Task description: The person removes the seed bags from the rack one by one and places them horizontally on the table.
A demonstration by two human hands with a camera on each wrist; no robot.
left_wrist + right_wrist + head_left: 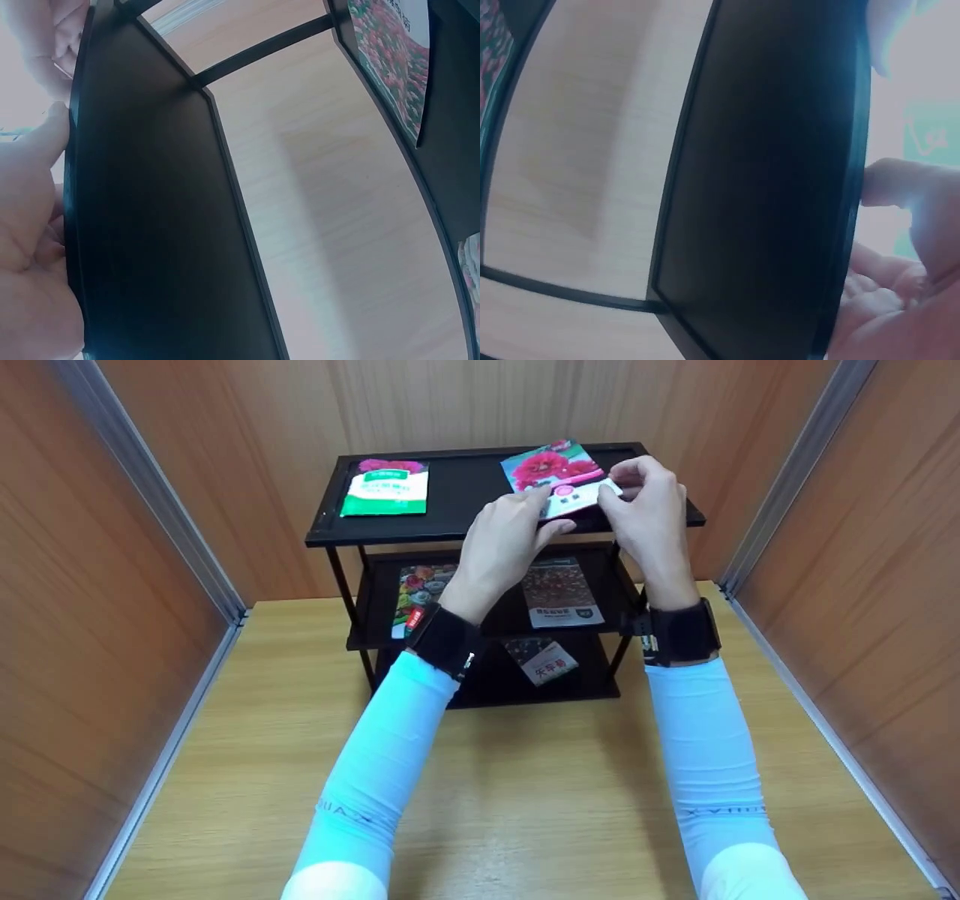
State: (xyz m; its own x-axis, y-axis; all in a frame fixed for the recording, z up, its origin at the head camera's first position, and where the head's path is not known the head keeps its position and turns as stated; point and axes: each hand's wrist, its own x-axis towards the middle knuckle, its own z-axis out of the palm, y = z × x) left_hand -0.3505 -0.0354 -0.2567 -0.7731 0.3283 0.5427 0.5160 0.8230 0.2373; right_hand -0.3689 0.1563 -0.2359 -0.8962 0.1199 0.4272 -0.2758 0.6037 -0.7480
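A flat packet printed with pink flowers point(543, 466) lies at the right of the black rack's top shelf point(465, 495), its white near end tilted up. My left hand point(501, 540) pinches the left side of that end, thumb below. At the right corner, my right hand point(651, 521) holds it between thumb and curled fingers. In the left wrist view the left hand point(30, 225) is beside the shelf edge, with the packet mostly hidden. The right wrist view shows the right hand point(907, 277) at the same edge, in glare.
A green and white packet point(386, 493) lies at the top shelf's left. The middle shelf bears a colourful flower packet point(420, 589) and a brownish-red one point(561, 592). Another packet point(550, 662) lies on the bottom shelf. Wood-grain walls point(862, 510) stand on both sides.
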